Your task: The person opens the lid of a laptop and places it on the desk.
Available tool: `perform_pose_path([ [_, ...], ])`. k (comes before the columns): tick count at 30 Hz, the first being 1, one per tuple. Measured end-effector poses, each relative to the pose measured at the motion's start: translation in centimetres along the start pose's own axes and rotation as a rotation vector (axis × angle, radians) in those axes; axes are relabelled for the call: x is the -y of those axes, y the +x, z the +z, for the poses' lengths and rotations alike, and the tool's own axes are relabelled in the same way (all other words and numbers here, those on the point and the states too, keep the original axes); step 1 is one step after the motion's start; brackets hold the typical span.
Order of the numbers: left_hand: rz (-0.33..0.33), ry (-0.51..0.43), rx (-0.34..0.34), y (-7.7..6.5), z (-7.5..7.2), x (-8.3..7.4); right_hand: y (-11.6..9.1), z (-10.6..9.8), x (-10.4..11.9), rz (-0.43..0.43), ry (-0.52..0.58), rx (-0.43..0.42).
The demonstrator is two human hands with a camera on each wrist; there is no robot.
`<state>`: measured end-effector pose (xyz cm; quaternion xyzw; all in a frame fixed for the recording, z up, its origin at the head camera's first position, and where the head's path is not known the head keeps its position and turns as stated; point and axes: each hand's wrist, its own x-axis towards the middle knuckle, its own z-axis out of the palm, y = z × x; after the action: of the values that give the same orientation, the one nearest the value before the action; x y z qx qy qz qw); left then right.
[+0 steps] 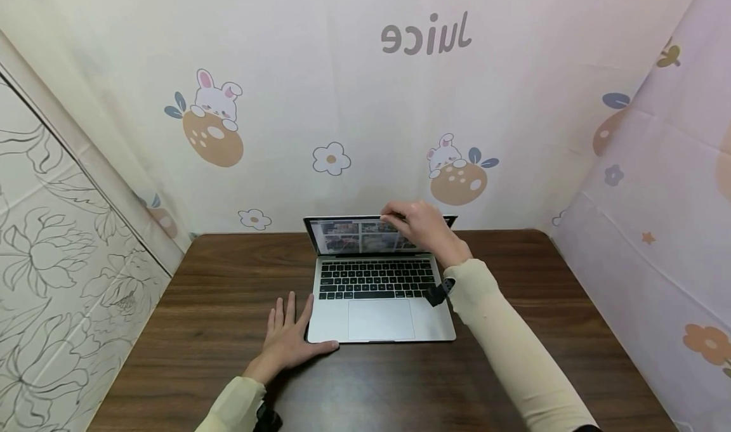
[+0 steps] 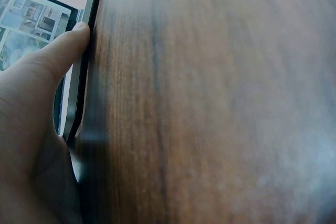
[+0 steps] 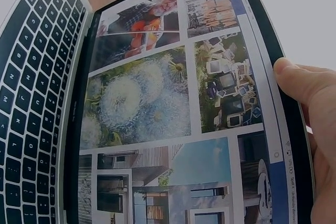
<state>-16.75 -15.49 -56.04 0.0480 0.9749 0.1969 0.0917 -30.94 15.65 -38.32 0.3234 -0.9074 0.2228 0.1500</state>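
Observation:
A silver laptop (image 1: pixel 380 321) with black keys stands unfolded on the wooden table, its lit screen (image 1: pixel 348 236) raised. My right hand (image 1: pixel 421 226) pinches the top edge of the screen, thumb on the display side, as the right wrist view shows at the bezel (image 3: pixel 286 114). Pictures in a grid fill the display (image 3: pixel 142 98). My left hand (image 1: pixel 288 340) rests at the laptop's front left corner, fingers spread and straight along its left side. In the left wrist view the left thumb (image 2: pixel 65 48) touches the laptop's front edge (image 2: pixel 79 93).
The dark wooden table (image 1: pixel 240 280) reaches back to a pale curtain (image 1: pixel 285 102) printed with rabbits and flowers. A second printed curtain (image 1: pixel 645 184) hangs on the right, and a white panel with line-drawn flowers (image 1: pixel 51 280) stands on the left.

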Motion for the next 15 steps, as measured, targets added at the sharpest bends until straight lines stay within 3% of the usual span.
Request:
perform_pose_path([
  [15,0.019,-0.048,-0.037,0.03,0.43,0.30,0.59,0.01,-0.29,0.013,0.003,0.001],
])
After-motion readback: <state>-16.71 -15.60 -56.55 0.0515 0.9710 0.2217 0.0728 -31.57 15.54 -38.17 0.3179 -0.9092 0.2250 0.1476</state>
